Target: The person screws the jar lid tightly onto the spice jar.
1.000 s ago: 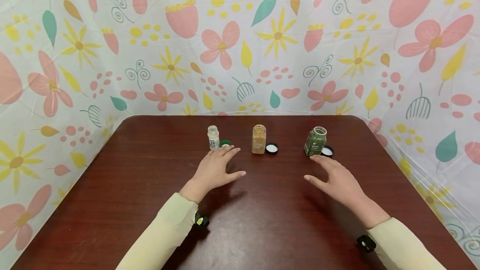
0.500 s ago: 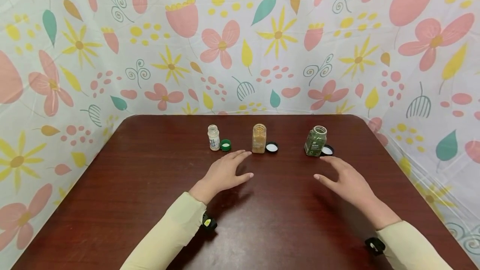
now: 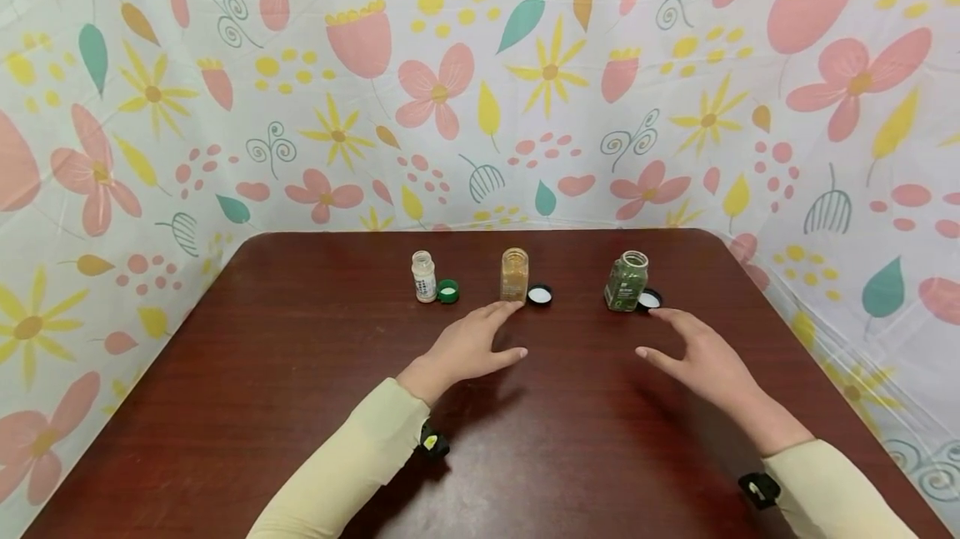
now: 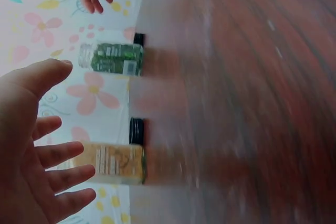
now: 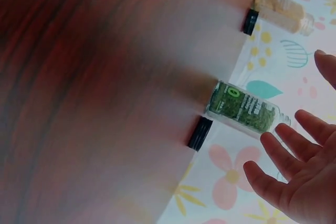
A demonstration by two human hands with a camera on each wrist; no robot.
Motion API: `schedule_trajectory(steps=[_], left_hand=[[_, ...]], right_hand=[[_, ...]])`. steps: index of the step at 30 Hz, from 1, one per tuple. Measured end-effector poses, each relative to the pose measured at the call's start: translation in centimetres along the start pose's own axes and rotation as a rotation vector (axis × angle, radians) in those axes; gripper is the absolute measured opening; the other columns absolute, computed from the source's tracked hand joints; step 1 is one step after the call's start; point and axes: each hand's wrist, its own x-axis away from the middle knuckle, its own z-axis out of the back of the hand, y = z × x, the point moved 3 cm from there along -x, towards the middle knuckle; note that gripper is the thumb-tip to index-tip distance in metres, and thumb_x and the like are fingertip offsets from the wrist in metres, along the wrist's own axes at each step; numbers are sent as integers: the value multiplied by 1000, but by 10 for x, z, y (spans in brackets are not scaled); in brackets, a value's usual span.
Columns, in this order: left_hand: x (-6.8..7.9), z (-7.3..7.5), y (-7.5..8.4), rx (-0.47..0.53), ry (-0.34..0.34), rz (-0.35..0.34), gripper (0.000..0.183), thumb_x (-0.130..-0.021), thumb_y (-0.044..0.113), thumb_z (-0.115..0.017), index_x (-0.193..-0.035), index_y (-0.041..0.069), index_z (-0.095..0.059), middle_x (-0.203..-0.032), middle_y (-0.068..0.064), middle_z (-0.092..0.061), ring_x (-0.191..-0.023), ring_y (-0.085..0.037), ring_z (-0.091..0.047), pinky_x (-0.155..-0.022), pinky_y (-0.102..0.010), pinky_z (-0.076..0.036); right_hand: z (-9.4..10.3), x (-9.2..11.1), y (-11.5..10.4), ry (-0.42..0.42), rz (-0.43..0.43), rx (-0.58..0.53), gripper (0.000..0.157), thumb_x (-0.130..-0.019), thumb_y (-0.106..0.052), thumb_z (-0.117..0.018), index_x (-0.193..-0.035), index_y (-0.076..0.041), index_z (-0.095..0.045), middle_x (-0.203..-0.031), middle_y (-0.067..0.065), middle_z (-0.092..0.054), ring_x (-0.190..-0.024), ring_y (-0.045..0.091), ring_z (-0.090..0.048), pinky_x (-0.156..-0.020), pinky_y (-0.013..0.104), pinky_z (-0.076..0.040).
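My left hand hovers over the table in front of a jar of tan granules, its fingers spread and holding nothing. My right hand is in the air near a jar of green dried herbs, fingers apart, thumb pointing inward. Both jars are uncapped and upright. Beside the tan jar lies a black lid, white inside up; another black lid lies by the herb jar. Farther left stands a small uncapped bottle of white contents with its green cap next to it.
The dark brown wooden table fills the lower view. Behind it and along both sides hangs a white curtain printed with flowers and leaves. The jars and lids stand in a row toward the table's far edge.
My left hand has moved right, from in front of the small white bottle to the tan jar. My right hand has shifted slightly right. The jars and lids stay in place.
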Motion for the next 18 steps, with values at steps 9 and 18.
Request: schedule_trajectory(steps=[9, 18], left_hand=[[-17, -1, 23, 65, -34, -17, 73, -100, 45, -65, -161, 22, -34, -166, -6, -39, -152, -26, -42, -119, -48, -42], [-38, -4, 43, 123, -32, -31, 73, -102, 41, -64, -163, 24, -28, -168, -1, -36, -152, -20, -41, -119, -44, -42]], right_hand=[[5, -5, 9, -4, -12, -49, 71, -90, -31, -79, -142, 8, -49, -143, 35, -51, -132, 53, -48, -105, 67, -40], [6, -15, 16, -54, -70, -91, 78, -93, -31, -76, -148, 11, -40, -147, 39, -44, -133, 55, -44, -106, 69, -39]])
